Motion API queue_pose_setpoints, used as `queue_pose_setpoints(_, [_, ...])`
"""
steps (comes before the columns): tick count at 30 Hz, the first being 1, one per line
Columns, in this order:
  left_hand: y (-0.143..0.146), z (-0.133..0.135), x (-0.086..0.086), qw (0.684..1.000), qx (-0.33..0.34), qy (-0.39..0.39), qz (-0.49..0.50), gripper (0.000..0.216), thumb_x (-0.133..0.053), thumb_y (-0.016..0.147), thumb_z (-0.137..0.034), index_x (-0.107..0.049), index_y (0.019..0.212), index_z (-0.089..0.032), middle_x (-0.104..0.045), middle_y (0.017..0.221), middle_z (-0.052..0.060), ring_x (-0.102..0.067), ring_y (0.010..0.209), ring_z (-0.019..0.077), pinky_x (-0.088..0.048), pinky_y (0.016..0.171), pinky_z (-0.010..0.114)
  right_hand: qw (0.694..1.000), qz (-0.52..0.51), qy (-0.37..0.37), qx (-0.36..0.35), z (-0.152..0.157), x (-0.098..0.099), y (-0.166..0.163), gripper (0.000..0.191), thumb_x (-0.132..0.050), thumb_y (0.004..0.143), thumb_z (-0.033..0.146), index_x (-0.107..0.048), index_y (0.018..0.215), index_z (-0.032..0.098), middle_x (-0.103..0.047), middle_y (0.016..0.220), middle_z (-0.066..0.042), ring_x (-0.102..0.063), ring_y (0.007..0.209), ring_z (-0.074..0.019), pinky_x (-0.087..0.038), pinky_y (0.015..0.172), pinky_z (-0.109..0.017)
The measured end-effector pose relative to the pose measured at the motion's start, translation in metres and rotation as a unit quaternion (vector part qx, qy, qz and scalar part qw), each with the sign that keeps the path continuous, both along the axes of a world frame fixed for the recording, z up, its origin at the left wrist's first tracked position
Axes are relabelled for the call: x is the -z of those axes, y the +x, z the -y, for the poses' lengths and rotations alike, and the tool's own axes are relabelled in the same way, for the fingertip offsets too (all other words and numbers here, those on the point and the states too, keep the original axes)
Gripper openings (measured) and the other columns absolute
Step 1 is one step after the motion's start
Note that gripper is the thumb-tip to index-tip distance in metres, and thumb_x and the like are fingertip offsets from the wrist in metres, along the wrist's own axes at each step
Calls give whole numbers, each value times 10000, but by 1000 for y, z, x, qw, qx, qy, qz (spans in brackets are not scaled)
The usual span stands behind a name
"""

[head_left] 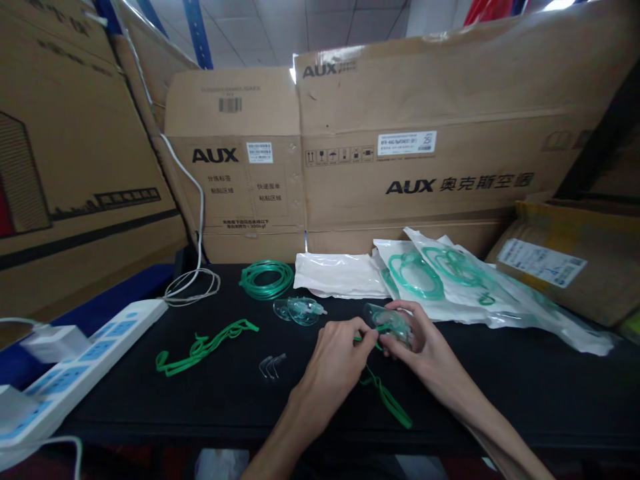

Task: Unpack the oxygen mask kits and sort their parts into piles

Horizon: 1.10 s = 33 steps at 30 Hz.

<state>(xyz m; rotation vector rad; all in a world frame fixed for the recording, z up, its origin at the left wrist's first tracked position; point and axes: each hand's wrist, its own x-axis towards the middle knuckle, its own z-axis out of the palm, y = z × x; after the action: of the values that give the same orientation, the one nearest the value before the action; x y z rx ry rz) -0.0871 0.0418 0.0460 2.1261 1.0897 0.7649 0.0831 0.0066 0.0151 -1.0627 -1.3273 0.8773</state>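
My right hand point(413, 333) is wrapped round a clear green oxygen mask point(395, 325), held just above the black table. Against the mask's near side, my left hand point(345, 350) pinches a green elastic strap point(393, 403), whose loose end trails down onto the table. Its exact join with the mask is hidden by my fingers. A second clear mask point(300, 311) lies to the left, beyond my left hand. Farther left rests a bundle of green straps point(205, 347). Several thin metal strips point(272, 366) lie between those straps and my left wrist.
Coiled green tubing point(267, 280) and a white packet point(340, 275) lie at the back. Sealed bags of tubing point(450, 277) fill the back right, beside a cardboard box point(575, 247). A white power strip point(85, 367) runs along the left. Tall cardboard panels point(350, 193) wall the back.
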Motion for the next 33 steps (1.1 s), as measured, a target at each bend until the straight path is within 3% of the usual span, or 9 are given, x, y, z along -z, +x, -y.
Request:
queue_pose_setpoints(8, [-5,8,-2,1000,-7,-17,15,220,-560,889,-272,-717,765,-183,-665,667,-22,-566,627,127,-338,616,236,999,16,-18,26,-3,-1,4,384,-753,821,406,-586,1104,206,-636,838,4,-606,581,-123,-490,548,-256])
queue_pose_setpoints(14, [-5,8,-9,1000,-22,-11,12,249,-548,896,-292,-701,740,-172,-624,638,-23,-548,629,128,-326,607,238,999,32,6,42,-1,-1,1,414,-796,746,372,-584,1065,213,-622,976,-22,-631,674,-139,-529,564,-244])
queue_pose_setpoints(20, [-6,27,-14,999,-11,-23,27,184,-574,854,-215,-671,705,-167,-642,640,-22,-578,633,122,-350,602,224,983,105,34,149,-10,14,10,406,-742,764,428,-572,1064,213,-664,999,-64,-683,824,-215,-560,700,-302])
queue_pose_setpoints(24, [-15,44,-36,998,1,-36,58,211,-580,875,-243,-656,689,-178,-613,580,-38,-568,571,107,-374,575,207,948,147,25,283,-15,22,26,456,-702,759,511,-558,1084,226,-682,1033,-100,-692,846,-259,-541,681,-327])
queue_pose_setpoints(27, [-36,46,-61,995,-38,7,91,240,-576,917,-318,-678,743,-189,-655,637,-29,-595,586,112,-424,596,201,943,154,20,293,-15,24,30,480,-690,758,541,-562,1101,232,-686,1077,-114,-701,862,-272,-538,681,-329])
queue_pose_setpoints(30, [-76,35,-81,981,-133,74,119,294,-578,933,-447,-701,823,-204,-687,725,-14,-613,638,135,-457,598,208,948,155,28,276,-14,25,28,486,-688,773,545,-560,1122,232,-684,1102,-117,-706,876,-269,-539,704,-328])
queue_pose_setpoints(33, [-128,18,-84,957,-239,127,104,365,-603,888,-557,-714,898,-209,-705,764,-3,-641,698,171,-488,649,238,950,154,27,269,-13,24,24,494,-689,772,547,-559,1126,229,-682,1091,-110,-708,842,-261,-537,712,-339])
